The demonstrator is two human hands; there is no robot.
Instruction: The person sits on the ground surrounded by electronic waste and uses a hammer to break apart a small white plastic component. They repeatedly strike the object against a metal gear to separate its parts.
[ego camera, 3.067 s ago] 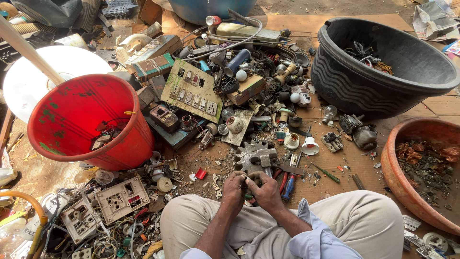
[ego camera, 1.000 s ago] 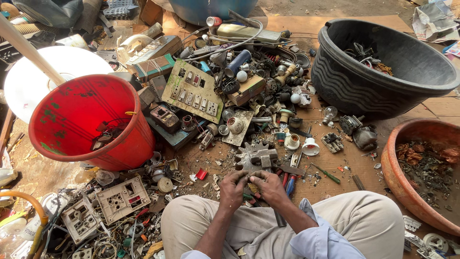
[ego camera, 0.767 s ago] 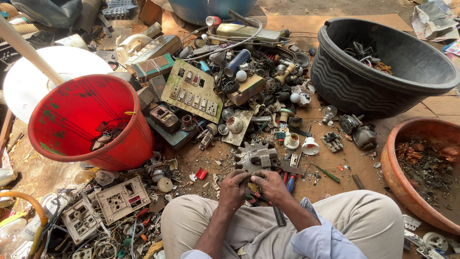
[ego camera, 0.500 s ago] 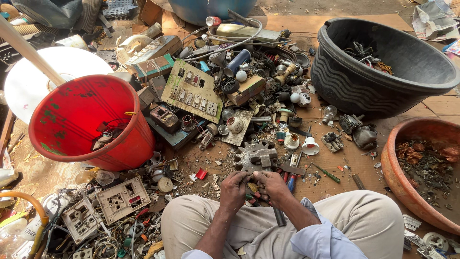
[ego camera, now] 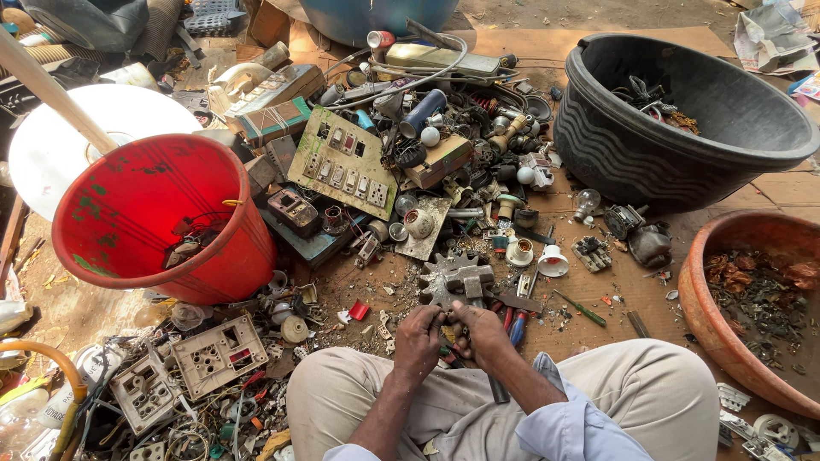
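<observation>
Three large round containers are seen around the seated person. A red plastic bucket (ego camera: 162, 218), tilted on its side, holds a few dark scraps near its lower lip. A black ribbed plastic tub (ego camera: 683, 119) at the upper right carries a small tangle of wires and parts against its far wall. A reddish-brown clay-coloured basin (ego camera: 752, 316) at the right edge is lined with fine dark metal bits and rusty flakes.

Between them, on the cardboard-covered floor (ego camera: 769, 192), a heap of electrical scrap is spread: a pale green switch panel (ego camera: 342, 166), two white socket plates (ego camera: 196, 371), a grey toothed metal gear (ego camera: 444, 277) with a hammer-like block lying on it, a clear bulb (ego camera: 586, 201) (one of several) and white lamp holders.

Just below the gear, above the knees, the left hand (ego camera: 418, 340) and the right hand (ego camera: 480, 333) are brought together, touching. Both grips are curled tight around a small part (ego camera: 448, 335) pinched between the fingertips; it is mostly hidden, so its kind cannot be told. Red- and blue-handled tools (ego camera: 512, 324) lie just beside the right hand
</observation>
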